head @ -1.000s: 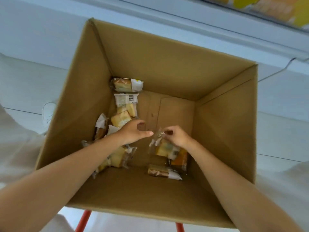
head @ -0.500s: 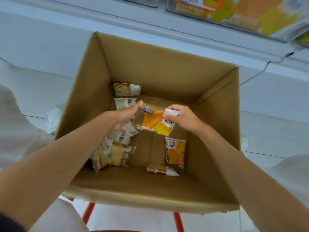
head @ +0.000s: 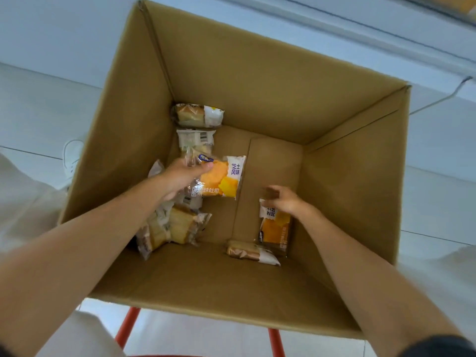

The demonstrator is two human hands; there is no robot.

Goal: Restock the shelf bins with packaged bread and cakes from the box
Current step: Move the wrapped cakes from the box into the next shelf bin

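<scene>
An open cardboard box (head: 257,73) holds several packaged breads and cakes. Over the box's left half, my left hand (head: 180,177) grips an orange-and-white bread packet (head: 224,180) by its left end, raised off the bottom. My right hand (head: 286,200) is low in the box on the right, blurred, with loosely bent fingers touching the white top end of a second orange packet (head: 274,231) that lies flat on the bottom.
More cake packets lie at the back left (head: 197,115), below it (head: 195,137), piled at the front left (head: 171,228) and at the front (head: 252,252). The box stands on red legs (head: 128,323). A shelf edge (head: 425,24) runs along the top right.
My right hand has let go of the raised orange packet and dropped to the second one on the bottom. My left hand alone holds the raised packet now.
</scene>
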